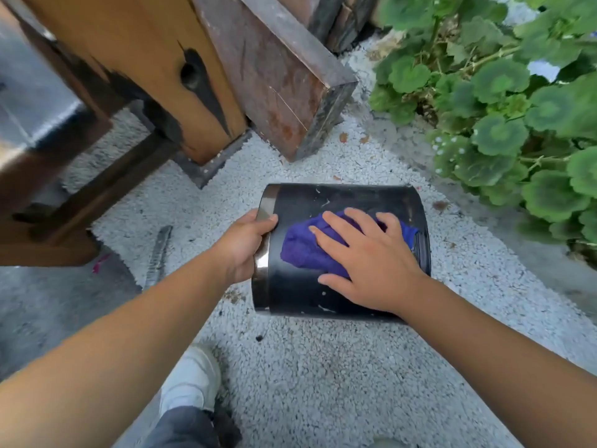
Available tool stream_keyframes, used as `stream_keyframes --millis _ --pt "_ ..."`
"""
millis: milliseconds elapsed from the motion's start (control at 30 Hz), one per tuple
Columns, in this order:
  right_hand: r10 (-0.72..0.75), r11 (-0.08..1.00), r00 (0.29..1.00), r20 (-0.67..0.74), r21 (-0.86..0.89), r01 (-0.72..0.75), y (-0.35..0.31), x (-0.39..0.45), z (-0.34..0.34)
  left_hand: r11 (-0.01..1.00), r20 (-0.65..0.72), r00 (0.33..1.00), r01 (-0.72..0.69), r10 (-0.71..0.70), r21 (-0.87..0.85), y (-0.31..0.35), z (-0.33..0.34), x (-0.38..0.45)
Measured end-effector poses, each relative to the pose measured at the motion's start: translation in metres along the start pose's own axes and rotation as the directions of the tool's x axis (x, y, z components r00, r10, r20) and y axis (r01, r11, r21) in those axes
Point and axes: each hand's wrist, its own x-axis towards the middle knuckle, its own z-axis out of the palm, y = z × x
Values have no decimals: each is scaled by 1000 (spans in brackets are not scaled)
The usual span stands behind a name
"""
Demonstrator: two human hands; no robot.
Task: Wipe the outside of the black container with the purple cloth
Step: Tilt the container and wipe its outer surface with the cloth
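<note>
The black container (pixel 326 202) lies on its side above white gravel, its shiny rim to the left and its ribbed base to the right. White specks mark its glossy wall. My left hand (pixel 247 244) grips the rim at the left end, thumb on the outside. The purple cloth (pixel 302 247) is bunched on the upper side of the container. My right hand (pixel 365 258) lies flat on the cloth with fingers spread, pressing it against the wall. Part of the cloth is hidden beneath that hand.
Heavy wooden beams (pixel 155 69) and a rusty brown block (pixel 277 92) stand at the back left. Green leafy plants (pixel 504 101) fill the right side. A dark metal strip (pixel 158 253) lies on the gravel to the left. My white shoe (pixel 190 379) is below.
</note>
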Motion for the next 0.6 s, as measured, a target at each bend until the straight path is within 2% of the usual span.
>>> stream_keyframes --millis 133,233,600 --pt "-16 1000 997 72 24 15 3 9 1 1000 183 983 3 -1 -13 6 -10 17" --pt "31 998 992 125 50 -37 -3 15 -2 999 250 967 -44 43 -2 7 -9 20" --pt "316 915 935 164 208 -345 10 58 -4 994 326 940 -86 102 -63 19 -4 41"
